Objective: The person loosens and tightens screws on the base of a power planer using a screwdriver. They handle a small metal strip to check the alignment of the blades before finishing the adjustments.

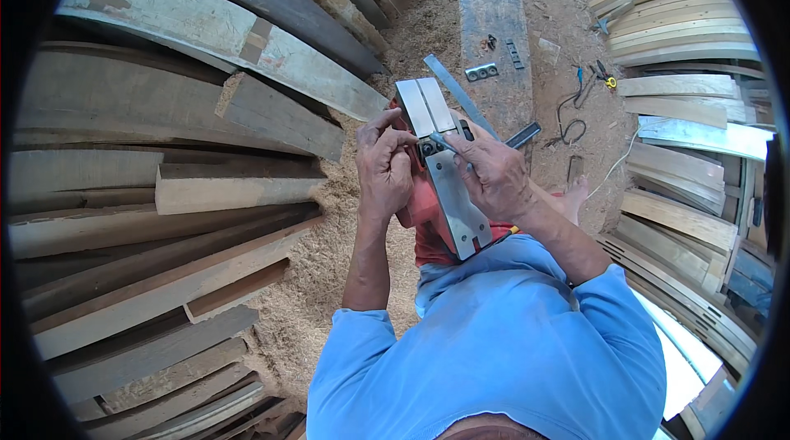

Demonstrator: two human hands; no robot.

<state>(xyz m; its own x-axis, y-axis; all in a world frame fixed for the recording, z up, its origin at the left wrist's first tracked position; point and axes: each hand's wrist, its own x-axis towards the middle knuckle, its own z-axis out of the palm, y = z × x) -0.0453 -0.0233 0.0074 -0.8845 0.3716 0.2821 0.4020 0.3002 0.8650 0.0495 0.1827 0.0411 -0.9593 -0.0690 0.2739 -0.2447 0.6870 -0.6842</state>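
An electric hand planer [457,201] rests upside down over my lap, its red body below and its two pale metal sole plates facing up. Between the plates, the dark cutter drum [428,146] shows. My left hand [385,167] is at the planer's left side, thumb and forefinger closed by the end of the drum. From the right, my right hand [498,170] grips a slim blue-grey metal tool [442,141], its tip over the drum; its exact kind is hidden by my fingers.
A long worn board [494,8] lies ahead, bearing a metal piece with round holes [481,72] and a dark slotted strip [514,53]. A flat metal bar [457,94] lies beyond the planer. Yellow-handled pliers [608,78] and a dark cable [562,117] lie right. Timber stacks [239,191] flank both sides.
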